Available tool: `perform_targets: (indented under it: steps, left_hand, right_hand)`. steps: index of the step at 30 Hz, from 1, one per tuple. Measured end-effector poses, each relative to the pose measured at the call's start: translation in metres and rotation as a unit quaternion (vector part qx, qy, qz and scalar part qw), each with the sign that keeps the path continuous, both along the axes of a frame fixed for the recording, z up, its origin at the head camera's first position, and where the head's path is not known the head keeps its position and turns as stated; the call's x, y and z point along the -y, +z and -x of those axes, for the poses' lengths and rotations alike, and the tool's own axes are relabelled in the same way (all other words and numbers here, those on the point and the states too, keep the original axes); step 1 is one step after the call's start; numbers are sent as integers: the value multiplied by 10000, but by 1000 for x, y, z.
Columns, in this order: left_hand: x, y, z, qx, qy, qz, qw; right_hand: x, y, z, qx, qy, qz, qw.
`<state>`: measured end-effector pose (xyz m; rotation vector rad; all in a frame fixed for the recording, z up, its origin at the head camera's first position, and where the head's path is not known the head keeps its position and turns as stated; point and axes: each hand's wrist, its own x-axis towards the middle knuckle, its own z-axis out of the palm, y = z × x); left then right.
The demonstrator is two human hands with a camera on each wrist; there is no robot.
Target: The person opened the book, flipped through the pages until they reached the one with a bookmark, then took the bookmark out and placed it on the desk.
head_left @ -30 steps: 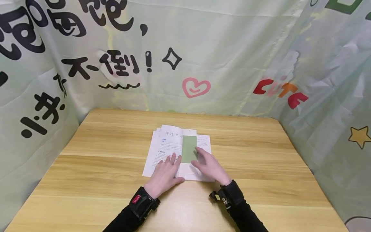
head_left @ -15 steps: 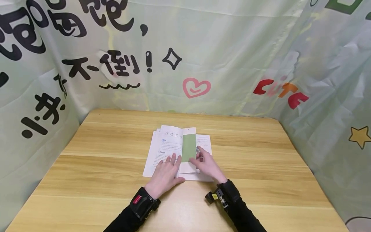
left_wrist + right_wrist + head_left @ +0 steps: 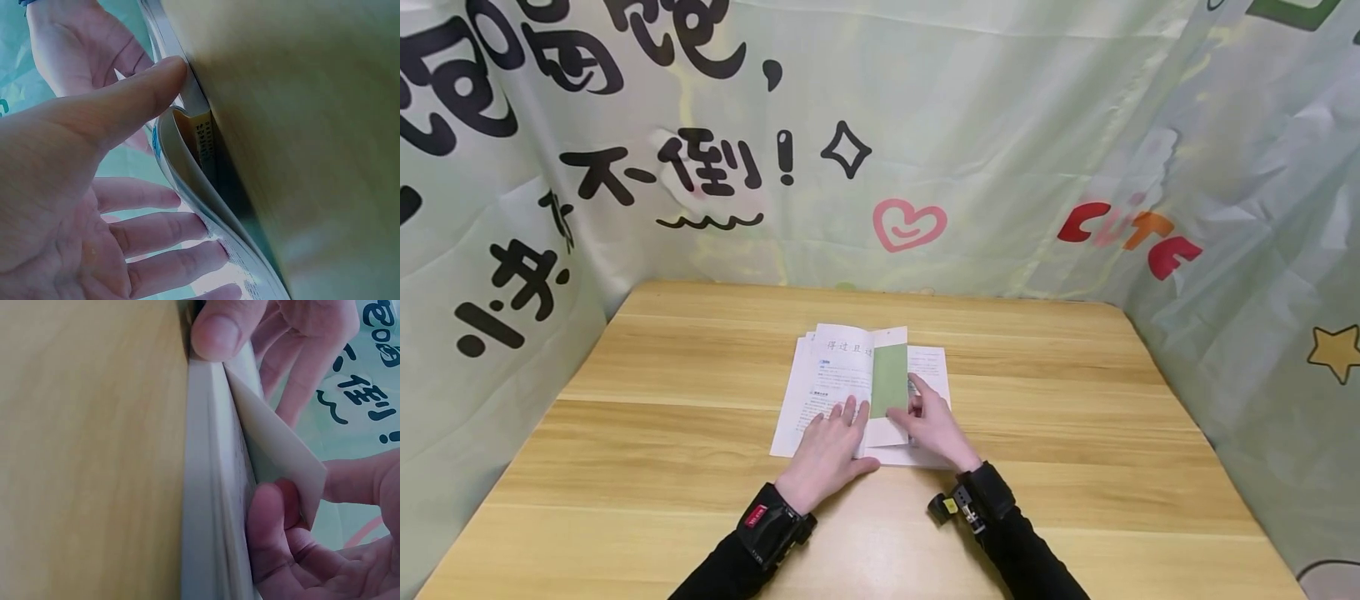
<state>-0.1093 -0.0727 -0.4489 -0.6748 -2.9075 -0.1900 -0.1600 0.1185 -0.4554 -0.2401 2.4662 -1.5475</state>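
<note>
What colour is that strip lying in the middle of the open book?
The strip is plain sage green; the head view shows it best.

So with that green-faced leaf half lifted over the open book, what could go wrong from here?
The right hand pinches only the near corner of the leaf; pulled hard, it may crease or tear there. The left hand lies flat on the left page of the book; if it eases off, the pages could spring back. The book sits unclamped on the table, so a sideways pull might slide it.
</note>
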Motion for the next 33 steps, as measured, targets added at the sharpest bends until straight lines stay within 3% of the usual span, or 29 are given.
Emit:
perform_targets:
  steps: [16,33]
  left_hand:
    - [-1,0,0,75,29,-63,9999]
    - [-2,-1,-2,212,20,-355,9991]
  right_hand:
    - [-2,-1,-1,-128,-176,4,9998]
    - [-8,1,-6,-98,33,67,9999]
